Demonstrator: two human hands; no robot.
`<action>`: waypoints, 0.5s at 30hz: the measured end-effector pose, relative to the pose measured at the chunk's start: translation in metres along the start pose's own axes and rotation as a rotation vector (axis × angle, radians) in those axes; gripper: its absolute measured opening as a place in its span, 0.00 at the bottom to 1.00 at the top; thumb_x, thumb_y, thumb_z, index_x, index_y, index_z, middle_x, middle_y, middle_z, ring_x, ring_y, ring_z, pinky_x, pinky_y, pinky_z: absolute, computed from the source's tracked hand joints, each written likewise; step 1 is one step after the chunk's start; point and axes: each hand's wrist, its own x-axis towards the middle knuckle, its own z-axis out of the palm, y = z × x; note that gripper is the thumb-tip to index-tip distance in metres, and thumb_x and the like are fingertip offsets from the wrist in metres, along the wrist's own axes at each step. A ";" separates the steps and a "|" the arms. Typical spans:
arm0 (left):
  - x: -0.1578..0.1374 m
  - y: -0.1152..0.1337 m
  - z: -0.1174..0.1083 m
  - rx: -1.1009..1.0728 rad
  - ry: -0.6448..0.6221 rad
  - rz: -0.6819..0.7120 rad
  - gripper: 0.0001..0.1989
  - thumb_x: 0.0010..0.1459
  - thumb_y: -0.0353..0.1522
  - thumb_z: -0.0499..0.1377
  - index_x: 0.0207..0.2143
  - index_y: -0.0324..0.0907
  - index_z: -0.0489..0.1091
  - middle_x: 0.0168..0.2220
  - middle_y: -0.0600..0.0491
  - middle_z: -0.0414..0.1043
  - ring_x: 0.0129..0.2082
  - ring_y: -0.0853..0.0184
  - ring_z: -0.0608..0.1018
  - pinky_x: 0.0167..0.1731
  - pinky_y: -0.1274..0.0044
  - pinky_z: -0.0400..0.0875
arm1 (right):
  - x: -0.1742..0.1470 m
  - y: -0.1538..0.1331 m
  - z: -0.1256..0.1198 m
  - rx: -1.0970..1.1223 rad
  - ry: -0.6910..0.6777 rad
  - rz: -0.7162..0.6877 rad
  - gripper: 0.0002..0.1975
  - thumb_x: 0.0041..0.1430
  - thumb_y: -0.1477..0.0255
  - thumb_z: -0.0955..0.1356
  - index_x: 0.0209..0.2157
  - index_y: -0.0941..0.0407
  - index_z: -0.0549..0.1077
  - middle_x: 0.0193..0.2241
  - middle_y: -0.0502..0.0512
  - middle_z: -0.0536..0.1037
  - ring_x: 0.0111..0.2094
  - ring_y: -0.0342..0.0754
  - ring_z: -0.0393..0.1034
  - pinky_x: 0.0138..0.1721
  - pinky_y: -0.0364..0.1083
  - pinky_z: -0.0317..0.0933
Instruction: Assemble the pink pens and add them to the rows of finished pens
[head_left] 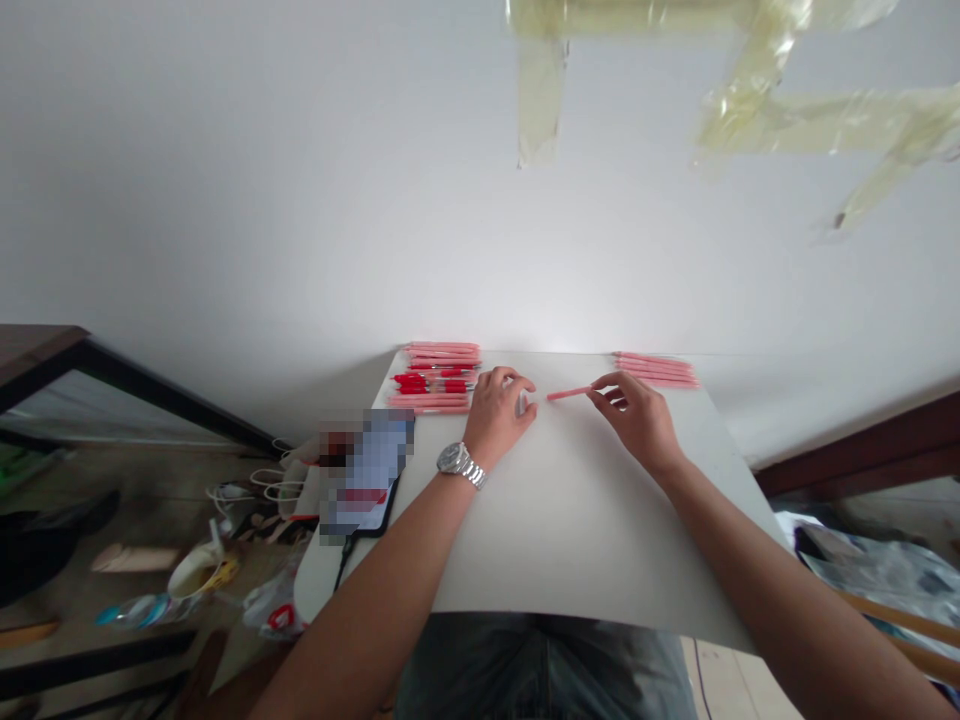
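My right hand (pixel 628 412) pinches one end of a slim pink pencil (pixel 568 394), which points left above the white table (pixel 577 530). Just left of the pencil's free end is my left hand (pixel 504 408), with a silver watch on the wrist. Its fingers are curved and the thumb stands apart from the index finger; I see no pencil between them. Beside that hand, at the table's left back corner, lie rows of pink pencils (pixel 442 350) and red pens (pixel 431 384). A row of several pink pencils (pixel 658 371) lies at the right back, beyond my right hand.
A phone (pixel 375 470) with a cable rests along the table's left edge. The white wall (pixel 300 200) rises right behind the table, with yellowed tape on it. On the floor at left are a cup (pixel 196 572), a bottle and bags. Plastic-wrapped things (pixel 870 560) stand at right.
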 end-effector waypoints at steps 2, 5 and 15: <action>0.000 0.000 0.000 0.005 -0.002 0.001 0.10 0.59 0.31 0.65 0.44 0.48 0.76 0.50 0.49 0.69 0.51 0.56 0.69 0.56 0.63 0.66 | 0.000 0.000 0.001 0.006 -0.003 0.007 0.08 0.65 0.63 0.70 0.39 0.52 0.76 0.34 0.52 0.80 0.32 0.47 0.79 0.32 0.45 0.71; 0.000 0.000 0.000 0.007 -0.005 0.010 0.10 0.59 0.31 0.65 0.44 0.48 0.76 0.50 0.49 0.69 0.51 0.56 0.69 0.56 0.63 0.66 | 0.000 0.001 0.001 0.018 -0.009 0.004 0.08 0.65 0.63 0.70 0.41 0.52 0.76 0.37 0.53 0.81 0.32 0.47 0.79 0.32 0.45 0.72; 0.000 0.000 0.000 -0.001 -0.011 0.002 0.09 0.59 0.32 0.66 0.44 0.49 0.77 0.50 0.49 0.68 0.51 0.56 0.69 0.56 0.63 0.66 | 0.002 -0.002 0.001 0.079 -0.012 0.102 0.11 0.65 0.60 0.70 0.41 0.53 0.77 0.36 0.54 0.83 0.31 0.48 0.80 0.33 0.46 0.73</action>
